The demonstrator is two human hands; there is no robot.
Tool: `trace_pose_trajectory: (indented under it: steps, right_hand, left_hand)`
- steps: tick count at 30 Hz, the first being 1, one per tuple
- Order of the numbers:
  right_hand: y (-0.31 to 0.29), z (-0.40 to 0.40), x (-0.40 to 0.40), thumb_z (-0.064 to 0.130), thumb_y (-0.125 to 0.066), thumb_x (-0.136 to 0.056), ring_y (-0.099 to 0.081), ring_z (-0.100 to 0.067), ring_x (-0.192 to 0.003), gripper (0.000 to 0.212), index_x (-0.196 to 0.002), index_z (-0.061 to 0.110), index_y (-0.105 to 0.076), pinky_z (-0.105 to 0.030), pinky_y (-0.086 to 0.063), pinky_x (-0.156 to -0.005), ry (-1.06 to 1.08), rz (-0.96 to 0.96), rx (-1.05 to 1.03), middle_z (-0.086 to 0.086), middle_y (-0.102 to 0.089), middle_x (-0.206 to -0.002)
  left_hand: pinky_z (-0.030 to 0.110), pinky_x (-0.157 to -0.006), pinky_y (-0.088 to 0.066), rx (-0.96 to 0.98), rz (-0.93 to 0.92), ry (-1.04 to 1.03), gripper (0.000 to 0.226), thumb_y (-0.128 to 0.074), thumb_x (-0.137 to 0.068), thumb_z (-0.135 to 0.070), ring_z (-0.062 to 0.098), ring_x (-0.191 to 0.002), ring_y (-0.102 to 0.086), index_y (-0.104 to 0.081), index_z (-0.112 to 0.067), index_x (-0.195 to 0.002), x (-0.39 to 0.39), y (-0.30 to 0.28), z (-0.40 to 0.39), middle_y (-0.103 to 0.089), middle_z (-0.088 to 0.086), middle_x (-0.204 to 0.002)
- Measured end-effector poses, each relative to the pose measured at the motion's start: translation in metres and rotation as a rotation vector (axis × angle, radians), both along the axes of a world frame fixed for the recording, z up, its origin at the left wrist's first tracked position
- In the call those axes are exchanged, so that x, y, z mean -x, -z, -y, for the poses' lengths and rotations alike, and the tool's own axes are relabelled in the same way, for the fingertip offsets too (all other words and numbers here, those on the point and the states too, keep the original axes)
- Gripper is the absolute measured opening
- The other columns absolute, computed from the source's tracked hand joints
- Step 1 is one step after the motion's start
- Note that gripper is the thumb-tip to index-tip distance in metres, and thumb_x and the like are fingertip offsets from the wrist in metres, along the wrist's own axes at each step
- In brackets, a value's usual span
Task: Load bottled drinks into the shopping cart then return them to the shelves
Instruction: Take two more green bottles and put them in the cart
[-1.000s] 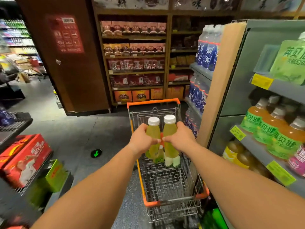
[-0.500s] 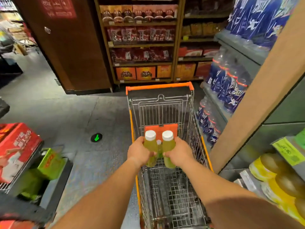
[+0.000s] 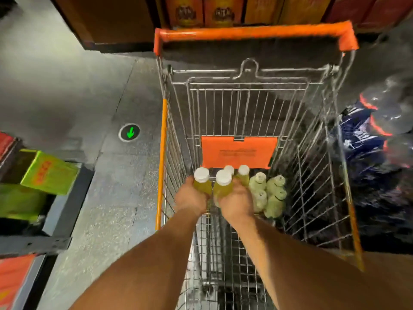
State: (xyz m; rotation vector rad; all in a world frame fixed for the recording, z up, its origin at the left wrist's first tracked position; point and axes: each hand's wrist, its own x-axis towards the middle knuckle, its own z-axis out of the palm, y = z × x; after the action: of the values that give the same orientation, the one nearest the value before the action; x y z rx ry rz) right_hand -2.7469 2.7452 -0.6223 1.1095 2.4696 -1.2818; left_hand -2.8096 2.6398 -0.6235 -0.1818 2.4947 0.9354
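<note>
Both my hands reach down into the wire shopping cart (image 3: 317,175) with its orange handle. My left hand (image 3: 191,199) grips a yellow-green bottle (image 3: 202,181) with a white cap. My right hand (image 3: 234,202) grips another such bottle (image 3: 223,183) right beside it. Two more white-capped yellow bottles (image 3: 242,174) stand just behind, near the cart's orange flap. To the right, several pale green pouch drinks (image 3: 270,193) sit on the cart floor.
Grey floor with a green arrow marker (image 3: 130,132) lies left of the cart. Green and red boxes (image 3: 48,173) sit on a low rack at the left. Blue-labelled bottle packs (image 3: 368,139) lie at the right. Orange boxes (image 3: 201,11) fill the far shelf.
The view has tilted down into the cart. Both hands have lowered the two bottles deeper into the basket, beside the drinks standing there.
</note>
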Motion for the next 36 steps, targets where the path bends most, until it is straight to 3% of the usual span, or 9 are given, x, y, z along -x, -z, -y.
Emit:
trace_pose_trajectory:
  steps: [5,9,15,18,20,22,27,34,36]
  right_hand:
    - [0.081,-0.004,0.044,0.022,-0.065,-0.084,-0.061,-0.028,-0.103,0.042,-0.124,0.019,-0.053,-0.026,-0.038,-0.072,0.003,0.083,-0.100,-0.007,-0.062,-0.112]
    - [0.132,-0.001,0.065,0.026,-0.064,-0.086,-0.062,-0.034,-0.107,0.039,-0.123,0.019,-0.054,-0.037,-0.049,-0.082,0.064,0.127,-0.147,-0.012,-0.063,-0.118]
    - [0.179,0.001,0.076,0.025,-0.065,-0.086,-0.061,-0.029,-0.106,0.043,-0.126,0.018,-0.051,-0.032,-0.046,-0.077,0.069,0.079,-0.158,-0.008,-0.059,-0.122]
    - [0.184,0.002,0.082,0.024,-0.067,-0.085,-0.056,-0.033,-0.112,0.056,-0.136,0.015,-0.046,-0.035,-0.046,-0.079,0.051,0.028,-0.126,-0.012,-0.051,-0.129]
    - [0.186,0.005,0.088,0.022,-0.065,-0.086,-0.054,-0.032,-0.113,0.060,-0.141,0.014,-0.041,-0.032,-0.045,-0.076,0.034,0.015,-0.096,-0.012,-0.046,-0.131]
    - [0.186,0.008,0.093,0.026,-0.060,-0.091,-0.051,-0.030,-0.118,0.063,-0.146,0.012,-0.035,-0.034,-0.046,-0.085,0.002,0.074,-0.163,-0.011,-0.044,-0.135]
    - [0.180,0.012,0.099,0.023,-0.054,-0.095,-0.057,-0.030,-0.113,0.051,-0.143,0.012,-0.039,-0.033,-0.045,-0.085,0.146,0.114,-0.088,-0.012,-0.049,-0.133]
    - [0.157,0.005,0.081,0.024,-0.049,-0.099,-0.057,-0.032,-0.115,0.040,-0.134,0.006,-0.042,-0.031,-0.045,-0.083,0.035,0.204,-0.140,-0.017,-0.052,-0.131]
    - [0.135,0.004,0.076,0.027,-0.050,-0.098,-0.058,-0.032,-0.113,0.038,-0.130,0.008,-0.045,-0.032,-0.046,-0.080,0.029,0.200,-0.152,-0.016,-0.054,-0.127]
  left_hand:
    - [0.030,-0.088,-0.049,-0.060,0.022,-0.098,0.059,-0.072,-0.077,-0.007,0.028,-0.110,-0.062,-0.051,-0.018,-0.131,0.024,0.083,-0.012,-0.064,0.007,-0.119]
    - [0.022,-0.077,-0.043,-0.108,0.024,-0.194,0.049,-0.071,-0.077,-0.001,0.024,-0.103,-0.064,-0.059,-0.017,-0.121,0.027,0.135,-0.021,-0.064,-0.002,-0.100]
    - [0.025,-0.089,-0.045,-0.105,0.036,-0.292,0.052,-0.063,-0.086,-0.001,0.025,-0.116,-0.058,-0.052,-0.015,-0.135,0.043,0.178,-0.034,-0.061,0.006,-0.127]
    - [0.020,-0.083,-0.041,-0.085,0.080,-0.252,0.049,-0.059,-0.091,-0.004,0.025,-0.119,-0.057,-0.049,-0.011,-0.138,0.056,0.185,-0.036,-0.059,0.009,-0.131]
    - [0.024,-0.092,-0.045,-0.074,0.085,-0.239,0.050,-0.060,-0.090,-0.005,0.023,-0.120,-0.057,-0.049,-0.014,-0.138,0.062,0.187,-0.037,-0.059,0.007,-0.133]
    - [0.021,-0.098,-0.041,-0.008,0.063,-0.274,0.046,-0.061,-0.089,-0.010,0.018,-0.120,-0.056,-0.055,-0.019,-0.134,0.068,0.186,-0.036,-0.060,0.001,-0.134]
    - [0.034,-0.095,-0.050,0.071,0.063,-0.258,0.044,-0.065,-0.084,-0.018,0.024,-0.110,-0.063,-0.056,-0.028,-0.126,0.071,0.179,-0.033,-0.066,0.000,-0.123]
    - [0.032,-0.092,-0.048,0.087,0.155,-0.126,0.018,-0.061,-0.089,-0.013,0.027,-0.108,-0.062,-0.050,-0.021,-0.100,0.060,0.148,-0.037,-0.065,0.011,-0.118]
    - [0.035,-0.092,-0.049,0.088,0.150,-0.074,0.019,-0.062,-0.089,-0.015,0.032,-0.109,-0.062,-0.052,-0.015,-0.105,0.058,0.127,-0.037,-0.064,0.016,-0.118]
